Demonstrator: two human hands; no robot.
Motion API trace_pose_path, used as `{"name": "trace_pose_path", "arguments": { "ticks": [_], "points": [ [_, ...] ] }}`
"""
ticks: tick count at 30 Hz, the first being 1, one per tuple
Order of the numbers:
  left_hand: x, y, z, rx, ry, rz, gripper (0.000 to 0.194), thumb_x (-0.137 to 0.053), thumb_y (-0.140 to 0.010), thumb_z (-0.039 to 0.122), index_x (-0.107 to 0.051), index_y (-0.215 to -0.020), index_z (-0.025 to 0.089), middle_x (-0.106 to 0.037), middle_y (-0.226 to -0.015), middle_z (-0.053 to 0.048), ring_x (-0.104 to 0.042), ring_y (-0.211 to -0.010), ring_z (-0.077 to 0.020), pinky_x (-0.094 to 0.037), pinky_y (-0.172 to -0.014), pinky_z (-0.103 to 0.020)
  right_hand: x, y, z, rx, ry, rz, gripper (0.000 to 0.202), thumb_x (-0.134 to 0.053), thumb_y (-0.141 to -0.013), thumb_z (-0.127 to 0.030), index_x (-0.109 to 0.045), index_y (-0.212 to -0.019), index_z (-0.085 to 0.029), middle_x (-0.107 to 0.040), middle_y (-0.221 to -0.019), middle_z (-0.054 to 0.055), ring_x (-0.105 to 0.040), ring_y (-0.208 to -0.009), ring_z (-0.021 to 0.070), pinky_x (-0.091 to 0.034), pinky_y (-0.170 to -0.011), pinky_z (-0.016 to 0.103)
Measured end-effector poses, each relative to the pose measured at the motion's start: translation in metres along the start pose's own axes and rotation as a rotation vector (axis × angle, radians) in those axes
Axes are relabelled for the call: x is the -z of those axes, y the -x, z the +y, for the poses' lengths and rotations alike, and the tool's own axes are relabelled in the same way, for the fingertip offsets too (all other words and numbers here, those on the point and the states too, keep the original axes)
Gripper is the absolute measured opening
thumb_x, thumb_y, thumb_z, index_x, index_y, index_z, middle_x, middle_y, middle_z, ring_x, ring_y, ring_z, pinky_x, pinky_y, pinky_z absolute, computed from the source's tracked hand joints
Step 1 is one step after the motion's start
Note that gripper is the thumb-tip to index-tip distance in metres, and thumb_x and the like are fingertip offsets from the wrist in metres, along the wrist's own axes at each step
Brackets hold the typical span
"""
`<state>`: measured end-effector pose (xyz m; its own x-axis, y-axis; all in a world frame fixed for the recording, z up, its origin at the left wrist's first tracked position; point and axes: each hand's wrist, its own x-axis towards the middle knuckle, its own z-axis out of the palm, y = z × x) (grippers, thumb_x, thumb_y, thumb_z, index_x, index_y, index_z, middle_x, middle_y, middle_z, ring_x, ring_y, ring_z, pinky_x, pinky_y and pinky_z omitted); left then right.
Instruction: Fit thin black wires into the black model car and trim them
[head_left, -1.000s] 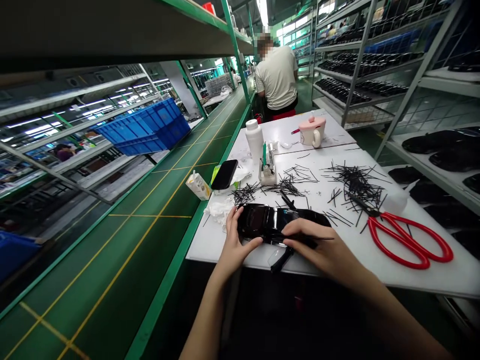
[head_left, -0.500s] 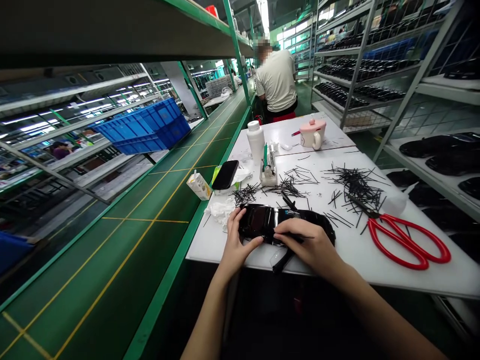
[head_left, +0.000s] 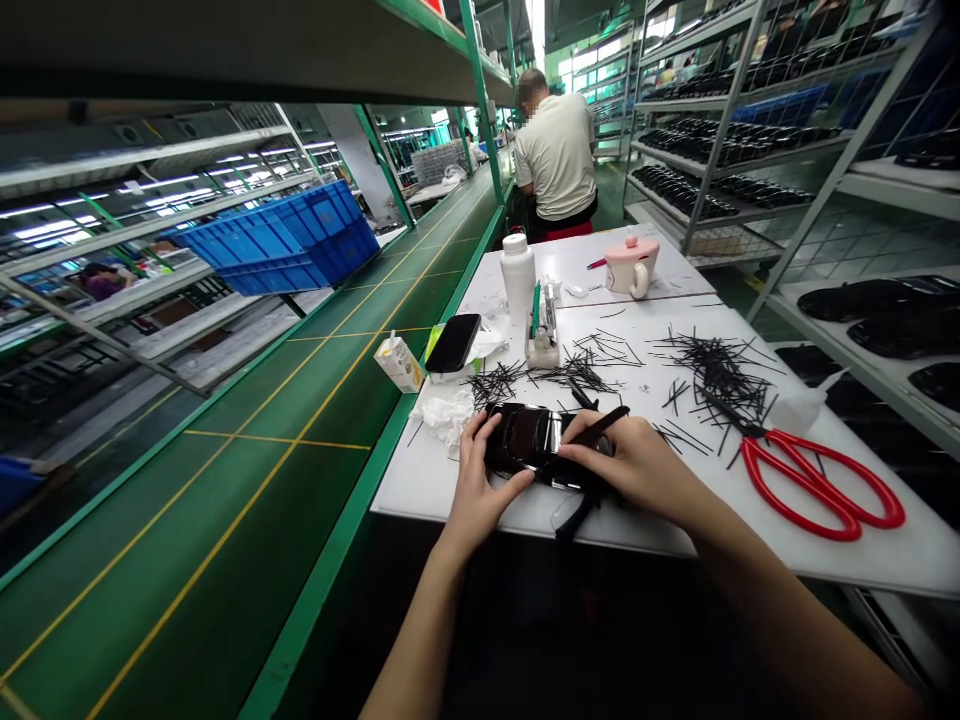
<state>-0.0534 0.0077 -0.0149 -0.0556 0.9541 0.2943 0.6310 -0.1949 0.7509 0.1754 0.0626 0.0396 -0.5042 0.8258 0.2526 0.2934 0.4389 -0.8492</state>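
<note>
A glossy black model car [head_left: 517,432] lies on the white table in front of me, its long side across my view. My left hand [head_left: 484,465] is closed around its left end, thumb on the near side and fingers over the far side. My right hand [head_left: 622,455] is pinched round a slim dark tool [head_left: 606,424] whose upper end points up and right; its kind is not clear. The right fingertips are at the middle of the car, beside a shiny, window-like part [head_left: 555,430]. The right hand hides much of the car's right end.
Red-handled scissors [head_left: 821,485] lie at right, near piles of thin black strips [head_left: 716,365]. Beyond the car stand a tool holder [head_left: 541,350], white bottle [head_left: 517,275] and lidded mug [head_left: 630,270]. A phone [head_left: 454,343] lies left, beside a green conveyor [head_left: 300,470]. A person [head_left: 555,160] sits ahead.
My right hand has turned, and the slim dark tool now sticks up between its fingers. My left hand keeps its hold on the car. The view has shifted slightly.
</note>
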Motion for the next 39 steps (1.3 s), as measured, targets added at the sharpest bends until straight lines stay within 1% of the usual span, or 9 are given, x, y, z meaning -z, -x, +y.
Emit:
{"name": "trace_pose_path", "arguments": {
  "ticks": [9,13,17,24,28,30,31,35,39],
  "points": [
    [-0.006,0.007,0.002,-0.253,-0.151,0.175,0.061,-0.069,-0.086,0.022,-0.043,-0.141,0.025,-0.048,-0.144,-0.013,-0.026,-0.148,-0.0326,-0.029,-0.117,-0.06,-0.001,0.0,0.001,-0.097,-0.119,-0.033,0.011,-0.065,-0.087,-0.033,-0.066,-0.083,-0.023,-0.062,-0.073,-0.002,-0.054,-0.065,0.0144,-0.04,-0.064,0.027],
    [-0.011,0.012,0.006,-0.432,-0.208,0.233,0.058,-0.067,-0.085,0.013,-0.046,-0.138,0.025,-0.067,-0.114,-0.008,-0.046,-0.131,-0.0269,-0.039,-0.111,-0.054,0.004,0.0,0.004,-0.148,-0.248,-0.031,0.014,-0.068,-0.085,-0.034,-0.064,-0.082,-0.021,-0.06,-0.07,-0.003,-0.054,-0.063,0.0137,-0.04,-0.061,0.026],
    [-0.019,0.01,0.013,-0.544,-0.239,0.231,0.058,-0.067,-0.085,0.008,-0.048,-0.137,0.025,-0.071,-0.096,-0.002,-0.057,-0.113,-0.0226,-0.041,-0.11,-0.05,0.009,0.004,0.007,-0.176,-0.399,-0.025,0.02,-0.071,-0.083,-0.037,-0.062,-0.081,-0.019,-0.061,-0.067,-0.002,-0.058,-0.063,0.0138,-0.043,-0.059,0.025],
    [-0.026,0.001,0.02,-0.565,-0.217,0.291,0.039,-0.065,-0.087,0.007,-0.058,-0.122,0.023,-0.074,-0.086,-0.001,-0.061,-0.1,-0.0214,-0.047,-0.103,-0.046,0.012,0.019,0.008,-0.151,-0.568,0.039,0.025,-0.074,-0.083,-0.039,-0.059,-0.08,-0.019,-0.058,-0.066,-0.002,-0.056,-0.063,0.0136,-0.043,-0.06,0.025],
    [-0.028,0.001,0.015,-0.541,-0.168,0.337,0.022,-0.066,-0.088,0.011,-0.061,-0.106,0.022,-0.073,-0.083,-0.001,-0.062,-0.094,-0.021,-0.052,-0.094,-0.044,0.034,0.038,0.004,-0.1,-0.647,0.109,0.035,-0.063,-0.086,-0.051,-0.044,-0.075,-0.023,-0.047,-0.063,-0.004,-0.046,-0.056,0.0134,-0.037,-0.052,0.026],
    [-0.029,0.001,0.014,-0.524,-0.147,0.344,0.017,-0.066,-0.088,0.012,-0.061,-0.101,0.021,-0.072,-0.085,-0.002,-0.062,-0.095,-0.0208,-0.054,-0.091,-0.041,0.052,0.051,0.007,-0.145,-0.501,0.148,0.035,-0.054,-0.091,-0.054,-0.04,-0.077,-0.025,-0.039,-0.061,-0.006,-0.039,-0.052,0.013,-0.032,-0.048,0.025],
    [-0.029,0.001,0.014,-0.516,-0.139,0.344,0.016,-0.066,-0.088,0.012,-0.061,-0.099,0.021,-0.071,-0.085,-0.003,-0.062,-0.096,-0.0207,-0.054,-0.09,-0.04,0.061,0.056,0.011,-0.208,-0.299,0.143,0.034,-0.05,-0.094,-0.054,-0.041,-0.079,-0.025,-0.038,-0.061,-0.006,-0.038,-0.051,0.0133,-0.031,-0.048,0.026],
    [-0.029,0.001,0.013,-0.494,-0.108,0.341,0.017,-0.065,-0.088,0.011,-0.06,-0.101,0.021,-0.07,-0.085,-0.002,-0.061,-0.099,-0.0206,-0.054,-0.091,-0.04,0.079,0.068,0.04,-0.518,0.658,0.032,0.022,-0.044,-0.096,-0.041,-0.051,-0.087,-0.023,-0.059,-0.074,0.004,-0.058,-0.069,0.0239,-0.036,-0.058,0.031],
    [-0.027,0.001,0.011,-0.481,-0.087,0.334,0.018,-0.064,-0.089,0.011,-0.06,-0.103,0.021,-0.07,-0.084,-0.002,-0.061,-0.1,-0.0212,-0.054,-0.092,-0.041,0.077,0.052,0.058,-0.617,0.844,0.002,0.015,-0.048,-0.091,-0.032,-0.054,-0.082,-0.021,-0.067,-0.078,0.013,-0.063,-0.077,0.0355,-0.033,-0.059,0.035]
  ]
}}
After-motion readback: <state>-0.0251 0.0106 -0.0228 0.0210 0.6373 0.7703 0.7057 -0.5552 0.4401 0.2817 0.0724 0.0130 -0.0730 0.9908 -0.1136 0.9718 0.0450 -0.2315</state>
